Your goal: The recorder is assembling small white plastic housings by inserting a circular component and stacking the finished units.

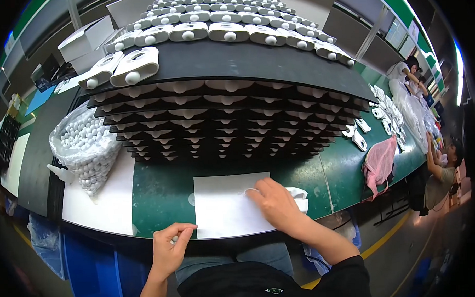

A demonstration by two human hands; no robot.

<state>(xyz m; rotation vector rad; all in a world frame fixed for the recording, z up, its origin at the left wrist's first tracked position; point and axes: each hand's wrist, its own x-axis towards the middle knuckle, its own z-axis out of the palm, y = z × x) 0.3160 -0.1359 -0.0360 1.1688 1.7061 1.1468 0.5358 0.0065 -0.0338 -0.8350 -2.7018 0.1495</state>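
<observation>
At the table's front edge my left hand (170,249) is closed, with what looks like a small white ball (174,239) showing between thumb and fingers. My right hand (275,203) is over a white sheet of paper (226,209), its fingers drawn together. Something pale shows at its fingertips, too small to name against the paper. A white plastic part (301,197) lies beside the right hand, partly hidden behind it. Beyond the paper rises a tall stack of black boards (234,59), layered with white oval parts (140,63) that each have a white ball at the front.
A clear bag of white balls (85,143) stands on the left. On the right lie loose white parts (385,112) and a pink mesh bag (379,164). White boxes (90,41) stand at the back left, a blue bin (95,271) below. Other people (442,178) sit at the far right.
</observation>
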